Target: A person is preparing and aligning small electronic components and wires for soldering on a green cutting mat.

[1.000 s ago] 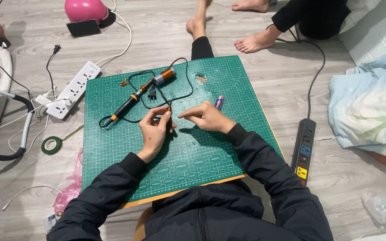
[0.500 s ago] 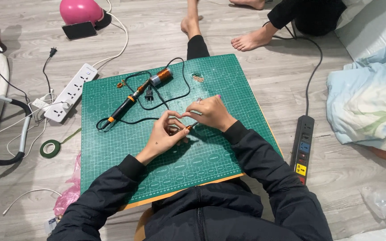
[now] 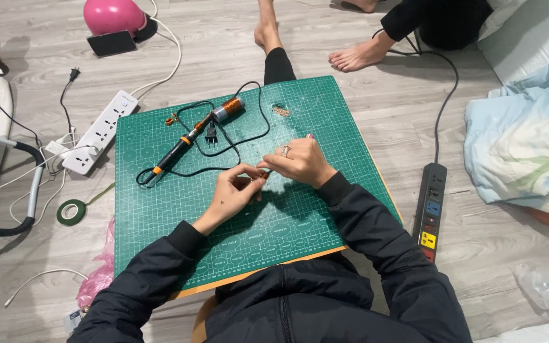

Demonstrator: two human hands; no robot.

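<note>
My left hand (image 3: 235,192) and my right hand (image 3: 297,162) meet fingertip to fingertip over the middle of a green cutting mat (image 3: 160,216). Between the fingertips they pinch a small thin piece (image 3: 263,171), too small to identify. A ring shows on my right hand. Behind the hands on the mat lie a soldering iron (image 3: 176,149) with a black and orange handle, its black cord and plug (image 3: 211,133), and a spool of copper wire (image 3: 230,108). A few small metal parts (image 3: 280,110) rest near the mat's far edge.
A white power strip (image 3: 100,132) and a roll of green tape (image 3: 71,211) lie left of the mat. A black power strip (image 3: 431,206) lies to the right, beside a pale blanket (image 3: 522,146). A pink helmet (image 3: 112,15), a phone (image 3: 112,43) and another person's bare feet (image 3: 357,57) are beyond.
Both hands came together near the mat's middle, fingertips now touching around the small piece. The view shifted slightly; the tools on the mat stayed put.
</note>
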